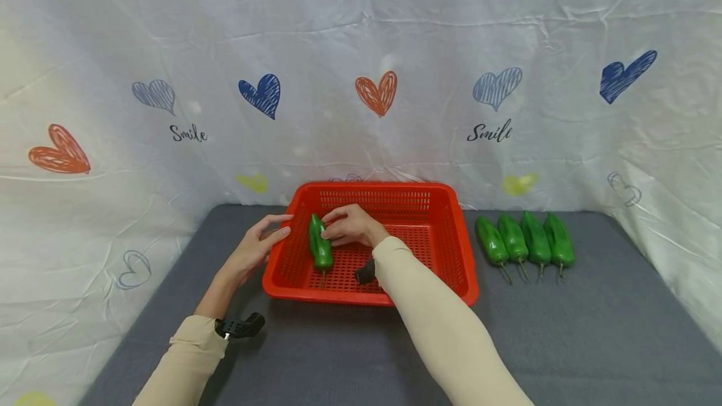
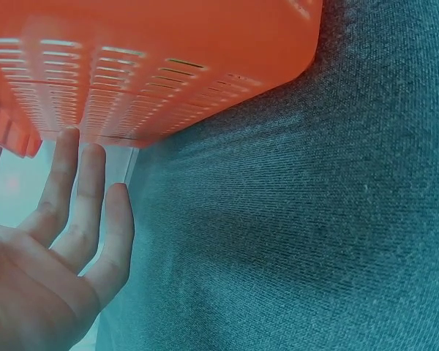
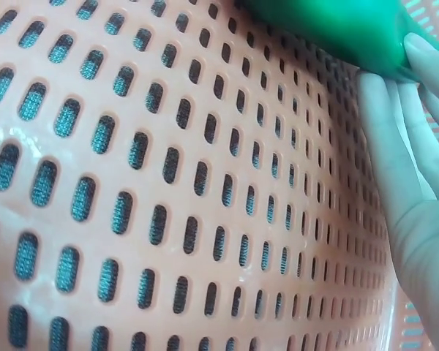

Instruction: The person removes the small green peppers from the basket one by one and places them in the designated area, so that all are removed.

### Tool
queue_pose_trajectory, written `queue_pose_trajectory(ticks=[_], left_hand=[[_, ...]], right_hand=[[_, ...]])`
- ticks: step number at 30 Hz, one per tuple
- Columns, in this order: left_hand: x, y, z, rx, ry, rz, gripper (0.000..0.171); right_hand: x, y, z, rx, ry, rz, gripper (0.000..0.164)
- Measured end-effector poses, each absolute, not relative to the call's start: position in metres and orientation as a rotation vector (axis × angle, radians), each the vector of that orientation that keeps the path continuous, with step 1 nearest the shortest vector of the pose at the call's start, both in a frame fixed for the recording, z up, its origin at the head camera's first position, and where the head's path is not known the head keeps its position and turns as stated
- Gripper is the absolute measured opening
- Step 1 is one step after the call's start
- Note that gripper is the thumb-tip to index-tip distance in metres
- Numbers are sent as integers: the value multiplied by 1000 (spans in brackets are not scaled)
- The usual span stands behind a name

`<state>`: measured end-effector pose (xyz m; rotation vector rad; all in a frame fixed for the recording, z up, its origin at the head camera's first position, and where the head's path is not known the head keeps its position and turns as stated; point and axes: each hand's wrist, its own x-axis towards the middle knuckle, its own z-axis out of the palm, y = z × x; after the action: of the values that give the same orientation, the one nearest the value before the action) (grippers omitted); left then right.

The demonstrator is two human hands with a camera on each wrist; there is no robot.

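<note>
A long green chili pepper (image 1: 320, 249) lies lengthwise at the left side of the red plastic basket (image 1: 369, 298), stem toward the front. My right hand (image 1: 352, 227) reaches into the basket and pinches the pepper's right side. In the right wrist view, thumb and fingertips meet the green pepper (image 3: 336, 29) close over the slotted floor. Outside the basket, my left hand (image 1: 256, 249) has its fingers extended, fingertips at the left rim. The left wrist view shows those spread fingers (image 2: 77, 194) beside the basket's slotted wall.
Several more green chili peppers (image 1: 536, 243) lie in a row right of the basket, stems toward the front. A dark grey cloth (image 1: 327, 356) covers the table. Behind it hangs a white curtain (image 1: 316, 36) printed with hearts.
</note>
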<state>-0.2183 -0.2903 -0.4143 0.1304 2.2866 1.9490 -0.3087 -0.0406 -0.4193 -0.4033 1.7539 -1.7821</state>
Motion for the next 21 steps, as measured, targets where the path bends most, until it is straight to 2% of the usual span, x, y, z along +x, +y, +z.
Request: queue_pose_trajectory(ticks=[21], left_hand=[[-217, -291, -413, 146, 2293, 1936, 53]], right_hand=[[-315, -34, -411, -439, 1721, -1809, 37]])
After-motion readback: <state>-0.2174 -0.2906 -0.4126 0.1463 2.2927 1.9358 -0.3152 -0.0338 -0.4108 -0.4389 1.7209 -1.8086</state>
